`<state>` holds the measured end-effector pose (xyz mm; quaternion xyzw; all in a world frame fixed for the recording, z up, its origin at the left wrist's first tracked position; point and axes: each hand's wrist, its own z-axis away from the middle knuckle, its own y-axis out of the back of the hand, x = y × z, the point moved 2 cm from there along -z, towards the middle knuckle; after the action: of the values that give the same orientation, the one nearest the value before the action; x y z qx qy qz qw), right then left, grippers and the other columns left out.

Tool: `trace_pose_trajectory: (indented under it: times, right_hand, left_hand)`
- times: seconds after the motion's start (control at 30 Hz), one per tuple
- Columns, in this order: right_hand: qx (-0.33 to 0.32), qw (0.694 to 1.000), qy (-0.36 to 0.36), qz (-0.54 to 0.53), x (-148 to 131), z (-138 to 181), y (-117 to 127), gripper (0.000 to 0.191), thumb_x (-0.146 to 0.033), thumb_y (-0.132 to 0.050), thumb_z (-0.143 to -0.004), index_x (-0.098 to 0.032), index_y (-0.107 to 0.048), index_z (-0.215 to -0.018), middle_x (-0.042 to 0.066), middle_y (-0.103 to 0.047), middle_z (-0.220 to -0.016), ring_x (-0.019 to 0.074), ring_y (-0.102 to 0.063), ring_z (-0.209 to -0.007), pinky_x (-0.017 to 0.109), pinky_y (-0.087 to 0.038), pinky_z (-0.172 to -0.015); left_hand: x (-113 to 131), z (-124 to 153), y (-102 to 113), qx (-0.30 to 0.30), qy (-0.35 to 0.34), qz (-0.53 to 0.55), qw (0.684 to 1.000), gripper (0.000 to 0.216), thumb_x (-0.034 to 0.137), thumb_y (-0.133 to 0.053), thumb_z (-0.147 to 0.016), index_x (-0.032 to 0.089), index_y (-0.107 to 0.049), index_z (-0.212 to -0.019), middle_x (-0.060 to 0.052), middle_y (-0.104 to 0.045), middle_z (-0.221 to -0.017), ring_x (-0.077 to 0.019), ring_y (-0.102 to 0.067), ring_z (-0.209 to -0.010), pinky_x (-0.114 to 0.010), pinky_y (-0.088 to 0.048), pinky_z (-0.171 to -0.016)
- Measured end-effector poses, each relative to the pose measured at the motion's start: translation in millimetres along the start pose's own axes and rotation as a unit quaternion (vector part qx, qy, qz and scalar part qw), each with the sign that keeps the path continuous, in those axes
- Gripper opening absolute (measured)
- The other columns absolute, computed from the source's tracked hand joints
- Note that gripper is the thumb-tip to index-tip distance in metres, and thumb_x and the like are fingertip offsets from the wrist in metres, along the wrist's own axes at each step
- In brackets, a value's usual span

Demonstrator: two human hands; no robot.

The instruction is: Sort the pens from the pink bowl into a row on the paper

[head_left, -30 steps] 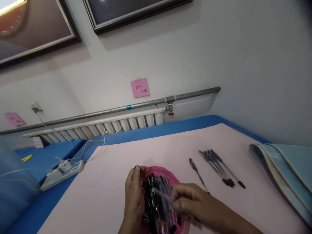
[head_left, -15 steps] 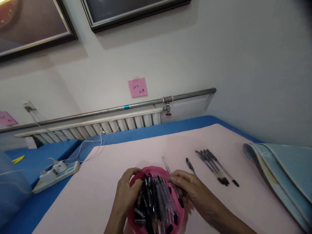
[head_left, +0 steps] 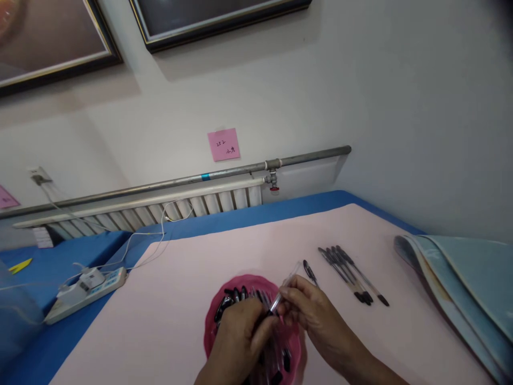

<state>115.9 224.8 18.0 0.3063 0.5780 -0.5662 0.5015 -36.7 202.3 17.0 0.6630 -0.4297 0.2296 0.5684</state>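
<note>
Pink sheeting point(head_left: 192, 278) covers our table. Our right hand point(head_left: 312, 315) pinches a clear pen point(head_left: 286, 286) over the pink bowl point(head_left: 210, 321); our left hand point(head_left: 240, 337) curls at its lower end, grip unclear. A row of pens point(head_left: 348, 272) and a single pen point(head_left: 309, 271) lie laid out; a heap remains in the bowl.

Power strip point(head_left: 86, 289) sits at 8 o'clock on the blue cloth point(head_left: 280, 206), radiator point(head_left: 160, 208) right behind it. Pink note point(head_left: 223, 144) stuck on the wall point(head_left: 360, 80) near 12, and some big sheets point(head_left: 460, 278) piled at 4.
</note>
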Motion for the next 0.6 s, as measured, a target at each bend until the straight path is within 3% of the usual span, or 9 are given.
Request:
trace_pose_trajectory:
  times: [0.2,0.33,0.5,0.6]
  right_hand:
    - [-0.026,0.999,0.036,0.009,-7,4,-1,0.017,-0.034,-0.061,-0.076,-0.019,-0.053,-0.07,-0.002,-0.061,-0.058,0.0122,-0.053,-0.054,0.025,-0.041,-0.055]
    - [-0.042,0.998,0.038,-0.025,-7,5,-2,0.016,-0.034,-0.061,-0.074,-0.02,-0.054,-0.072,-0.003,-0.059,-0.057,0.0128,-0.053,-0.055,0.026,-0.041,-0.055]
    - [-0.024,0.999,0.039,0.017,-4,3,-3,0.016,-0.034,-0.057,-0.077,-0.021,-0.051,-0.071,-0.003,-0.06,-0.056,0.0124,-0.051,-0.05,0.026,-0.04,-0.054]
    - [-0.021,0.998,0.046,0.045,-4,4,-3,0.013,-0.032,-0.056,-0.078,-0.021,-0.051,-0.072,-0.003,-0.06,-0.057,0.0136,-0.054,-0.054,0.027,-0.04,-0.056]
  left_hand:
    - [8,2,-2,-0.059,0.056,0.09,0.993,0.033,0.04,-0.049,-0.086,0.022,-0.056,-0.059,-0.001,-0.052,-0.057,-0.0149,-0.044,-0.053,-0.026,-0.03,-0.053]
    - [11,4,-5,-0.115,0.133,0.221,0.959,0.044,0.051,-0.039,-0.088,0.022,-0.052,-0.057,0.0,-0.048,-0.046,-0.0145,-0.043,-0.043,-0.025,-0.029,-0.047]
    - [7,0,-5,-0.035,0.101,0.138,0.985,0.02,0.038,-0.058,-0.08,0.021,-0.059,-0.07,0.001,-0.054,-0.06,-0.0142,-0.045,-0.055,-0.023,-0.032,-0.052]
    - [6,0,-5,-0.03,0.076,0.109,0.991,0.015,0.029,-0.061,-0.078,0.021,-0.057,-0.066,0.002,-0.053,-0.059,-0.0126,-0.043,-0.053,-0.023,-0.031,-0.051]
